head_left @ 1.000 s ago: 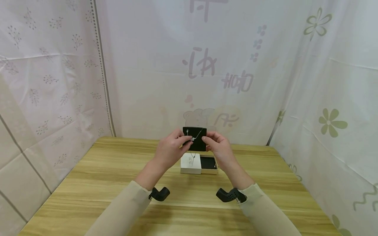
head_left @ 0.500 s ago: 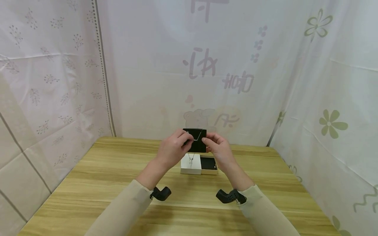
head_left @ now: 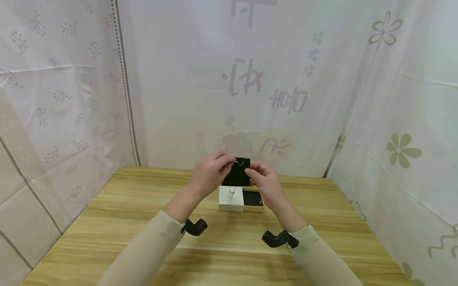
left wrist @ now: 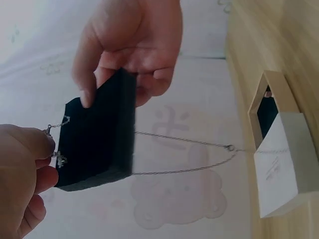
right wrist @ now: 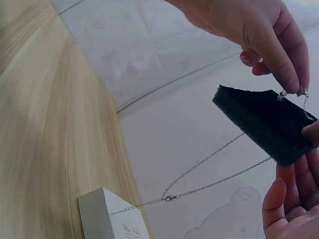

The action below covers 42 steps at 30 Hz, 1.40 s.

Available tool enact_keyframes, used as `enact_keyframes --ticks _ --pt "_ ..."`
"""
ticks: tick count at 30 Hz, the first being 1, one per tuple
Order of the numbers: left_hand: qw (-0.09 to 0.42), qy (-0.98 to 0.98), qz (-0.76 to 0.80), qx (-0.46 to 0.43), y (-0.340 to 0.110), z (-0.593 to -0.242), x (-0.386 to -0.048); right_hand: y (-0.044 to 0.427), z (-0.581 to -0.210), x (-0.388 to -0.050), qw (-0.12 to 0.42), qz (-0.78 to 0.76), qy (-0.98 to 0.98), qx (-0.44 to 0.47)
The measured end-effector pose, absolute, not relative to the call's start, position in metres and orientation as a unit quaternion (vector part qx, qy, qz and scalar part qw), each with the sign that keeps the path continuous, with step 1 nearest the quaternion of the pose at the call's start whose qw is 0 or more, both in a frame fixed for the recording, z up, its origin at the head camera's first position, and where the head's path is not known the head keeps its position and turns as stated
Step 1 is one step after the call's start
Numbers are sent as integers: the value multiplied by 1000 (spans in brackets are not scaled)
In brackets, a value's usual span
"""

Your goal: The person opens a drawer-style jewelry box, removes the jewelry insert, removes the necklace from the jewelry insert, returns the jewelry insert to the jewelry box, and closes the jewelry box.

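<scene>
My right hand [head_left: 266, 182] grips a black foam pad [head_left: 236, 176] upright by its right edge, thumb on the front face. At the pad's top edge the left hand [head_left: 211, 171] pinches the small sparkling pendant of a silver necklace [right wrist: 303, 91] between thumb and forefinger. Short lengths of chain run from the pendant over that edge. Behind the pad the rest of the chain [left wrist: 179, 172] hangs in a loop, joined at a clasp [right wrist: 168, 198]. Its tail dangles over the white box sleeve [head_left: 230, 202].
The box stands on the wooden table [head_left: 150, 222], its cream tray [head_left: 255, 208] slid partly out to the right. Black lining [head_left: 252, 196] and a small shiny piece [head_left: 260, 202] show inside. Printed white curtains [head_left: 179, 87] surround the table.
My left hand has moved up from the pad's middle to its top edge, drawing the pendant and front chain up with it. The right hand keeps hold of the pad, which sits slightly lower.
</scene>
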<state>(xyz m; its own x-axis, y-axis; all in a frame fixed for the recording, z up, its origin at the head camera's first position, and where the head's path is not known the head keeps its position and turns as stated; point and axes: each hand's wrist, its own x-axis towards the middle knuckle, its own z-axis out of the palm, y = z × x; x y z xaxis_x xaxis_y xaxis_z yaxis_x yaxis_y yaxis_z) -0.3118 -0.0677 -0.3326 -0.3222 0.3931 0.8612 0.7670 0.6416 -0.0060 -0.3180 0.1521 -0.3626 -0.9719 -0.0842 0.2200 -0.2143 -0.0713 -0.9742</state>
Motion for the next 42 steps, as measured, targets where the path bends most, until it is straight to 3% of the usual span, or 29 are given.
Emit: enact_keyframes --ticks 31,42 --pt "440 -804 -249 -312 -95 -295 -326 163 -369 -318 42 712 -694 100" --pt "464 -797 -253 -294 -112 -282 -332 166 -374 -319 43 706 -700 97"
